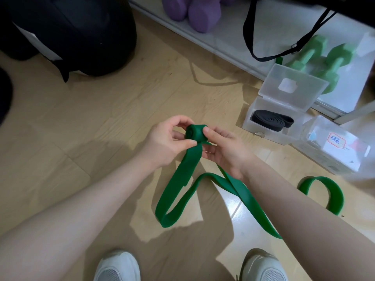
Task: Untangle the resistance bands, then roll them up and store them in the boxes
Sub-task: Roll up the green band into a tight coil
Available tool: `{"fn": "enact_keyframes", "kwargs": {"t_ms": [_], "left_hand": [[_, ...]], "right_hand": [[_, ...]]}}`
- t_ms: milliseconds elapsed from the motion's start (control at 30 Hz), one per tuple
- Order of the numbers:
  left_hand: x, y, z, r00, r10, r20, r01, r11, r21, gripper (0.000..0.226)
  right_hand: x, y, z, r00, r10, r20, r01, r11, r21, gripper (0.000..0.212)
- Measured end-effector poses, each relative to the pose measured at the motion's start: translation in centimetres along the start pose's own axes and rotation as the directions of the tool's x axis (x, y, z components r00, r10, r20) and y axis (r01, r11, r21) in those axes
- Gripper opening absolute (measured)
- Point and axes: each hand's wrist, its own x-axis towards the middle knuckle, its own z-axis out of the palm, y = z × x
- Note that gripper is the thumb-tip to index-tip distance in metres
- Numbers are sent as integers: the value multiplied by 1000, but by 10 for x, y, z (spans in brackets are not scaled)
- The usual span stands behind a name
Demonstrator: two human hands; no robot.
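Your left hand (162, 142) and right hand (221, 147) fingers pinch the green band (178, 191) roll; ease off and it springs loose.

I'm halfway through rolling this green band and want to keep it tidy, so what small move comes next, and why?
Probably another turn of the small roll: both hands, left and right, pinch the dark green rubber resistance band at its rolled end, but most of it trails loose on the wooden floor.
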Motion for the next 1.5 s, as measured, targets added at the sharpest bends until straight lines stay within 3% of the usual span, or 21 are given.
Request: {"fn": "enact_keyframes", "kwargs": {"t_ms": [133,300,400,500,567,667,733,833,933,1000,1067,1133,1200,1233,1367,1500], "left_hand": [[-2,1,0,994,49,96,-57,995,82,40],[0,4,-9,946,19,324,33,987,-154,28],[-2,5,-8,935,20,354,66,971,-230,24],[-1,5,-9,921,17,389,77,971,-225,29],[1,5,-12,882,-41,469,156,965,-209,46],[3,4,-11,850,-62,522,97,995,-39,53],[3,1,-9,871,-70,486,56,997,44,50],[0,-4,-7,880,-94,466,35,990,135,51],[-4,-9,-6,903,-94,419,80,995,51,58],[0,-9,-8,932,-50,358,16,995,99,62],[7,-11,-11,974,-44,222,1,982,190,63],[8,-13,-12,986,-96,138,89,994,60,38],[4,-14,-7,964,-184,193,214,966,-147,14],[3,-14,-5,949,-227,220,273,939,-211,17],[9,-7,-6,912,-358,199,401,882,-247,30],[10,-2,0,929,-323,181,358,909,-214,25]], "right_hand": [[3,7,-10,991,-69,112,55,991,120,54],[-2,6,-18,972,-90,217,62,989,133,55],[-3,1,-17,970,-49,237,24,994,105,80],[-5,-3,-19,970,1,244,-30,993,117,96],[-6,-3,-18,965,28,260,-58,992,108,100],[-6,0,-18,968,73,240,-97,991,91,106],[-8,2,-20,957,108,270,-129,990,59,92],[-12,5,-20,934,178,309,-190,982,10,53],[-11,4,-20,945,213,247,-201,977,-72,34],[-10,2,-20,958,199,209,-199,980,-19,33],[-9,3,-21,971,153,187,-168,984,67,45],[-9,3,-18,984,93,153,-108,990,96,48],[-7,2,-13,994,-1,112,-11,994,110,34],[-6,1,-10,996,-46,79,38,994,101,27],[-8,-3,-7,977,-214,-19,209,967,-149,22],[-9,-3,0,955,-296,-5,285,922,-262,30]]}}
